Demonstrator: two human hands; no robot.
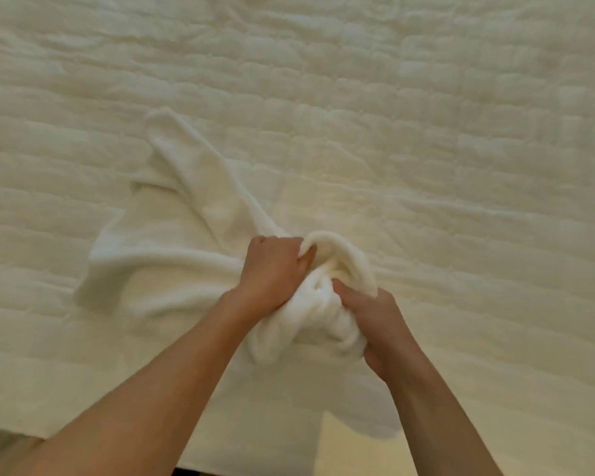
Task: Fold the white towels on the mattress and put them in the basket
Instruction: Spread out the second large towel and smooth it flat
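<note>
— Hands? Where's each grip?
— Left hand and right hand are both clenched on 1 bunched white towel, close together.
— And the rest of it?
— It trails left and away from the left grip, flat on the quilted mattress. Open mattress lies beyond and right; its near edge sits behind the wrists.

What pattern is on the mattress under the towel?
A quilted, brick-like stitched pattern in cream covers the mattress, clearest in the head view.

Bunched towel hides the fingertips of both hands.
</note>
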